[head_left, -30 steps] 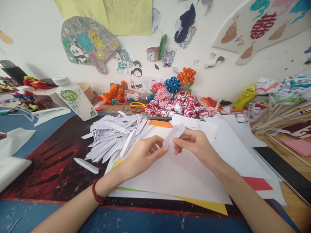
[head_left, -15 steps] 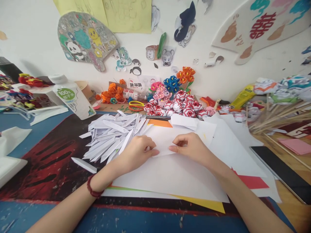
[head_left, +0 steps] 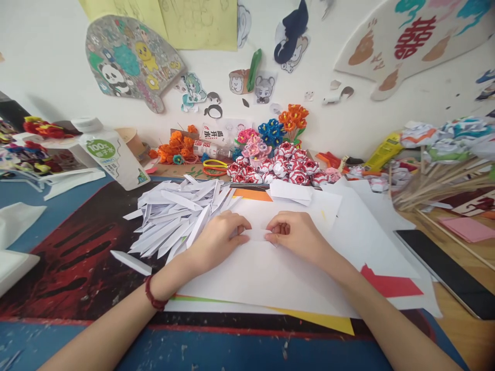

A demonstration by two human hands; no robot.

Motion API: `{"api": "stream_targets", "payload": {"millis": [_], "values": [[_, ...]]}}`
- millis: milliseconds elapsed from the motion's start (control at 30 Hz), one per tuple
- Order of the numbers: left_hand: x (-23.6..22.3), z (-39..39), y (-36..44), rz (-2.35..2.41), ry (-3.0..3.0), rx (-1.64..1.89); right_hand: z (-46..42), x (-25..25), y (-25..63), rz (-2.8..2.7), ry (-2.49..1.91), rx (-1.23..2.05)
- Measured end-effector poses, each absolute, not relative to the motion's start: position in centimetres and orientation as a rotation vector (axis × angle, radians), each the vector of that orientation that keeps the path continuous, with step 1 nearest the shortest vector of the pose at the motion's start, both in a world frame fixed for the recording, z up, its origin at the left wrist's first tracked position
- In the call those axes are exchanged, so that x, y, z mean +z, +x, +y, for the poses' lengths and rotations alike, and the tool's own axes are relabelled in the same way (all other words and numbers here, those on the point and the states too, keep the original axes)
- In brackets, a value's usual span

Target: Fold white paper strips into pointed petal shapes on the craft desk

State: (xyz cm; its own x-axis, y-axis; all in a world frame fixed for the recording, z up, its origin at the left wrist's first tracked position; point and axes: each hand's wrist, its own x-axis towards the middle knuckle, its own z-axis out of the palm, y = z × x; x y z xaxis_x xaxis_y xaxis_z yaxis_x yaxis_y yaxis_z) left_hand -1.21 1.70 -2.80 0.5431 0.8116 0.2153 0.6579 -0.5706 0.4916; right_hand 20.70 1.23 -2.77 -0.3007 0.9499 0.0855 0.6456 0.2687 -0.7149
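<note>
Worktop: a smooth blue worktop (head_left: 216,350) is scattered with pale flecks, and wood grain is shown along its right side.
Mat: a flat black mat (head_left: 73,247), streaked with matte red, is laid over the blue.
Sheets: a broad white sheet (head_left: 263,278), thin and straight-edged, is spread on the mat; a yellow sheet (head_left: 334,323) is left peeping out from beneath its near edge.
Strip pile: narrow white folded strips (head_left: 166,221), crisply creased and pointed at the ends, are heaped loosely beyond the left forearm.
Flowers: round red-and-white flowers (head_left: 296,170), layered in curled petals, are massed behind the sheets, with fuzzy orange blooms (head_left: 294,118) raised above.
Hands: the left hand (head_left: 219,238) and right hand (head_left: 297,236) are held apart, thumb and fingers of each pinched on opposite ends of the same paper.
Stray strip: one pointed strip (head_left: 131,263) is set apart on the mat, near the left forearm.
Pinched paper: a small white paper piece (head_left: 257,235), flat and thin, is held between the hands, over the white sheet.
</note>
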Motion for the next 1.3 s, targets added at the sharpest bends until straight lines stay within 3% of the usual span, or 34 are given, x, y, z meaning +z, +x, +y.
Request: {"api": "stream_targets", "payload": {"millis": [467, 700, 900, 1300], "values": [[-4.0, 1.5, -1.3, 1.114, 2.707, 0.706, 0.6, -2.4, 20.4, -2.197, -1.287, 0.536], [-3.3, 1.2, -1.6, 1.018, 3.026, 0.427, 0.5, -2.7, 20.6, -2.339, -1.196, 0.339], [-3.0, 1.2, -1.5, 0.911, 3.152, 0.397, 0.5, -2.9, 20.8, -2.454, -1.121, 0.165], [-3.3, 0.8, -1.3, 0.743, 3.47, 0.345, -0.1, -2.2, 20.5, -2.678, -0.935, -0.536]]}}
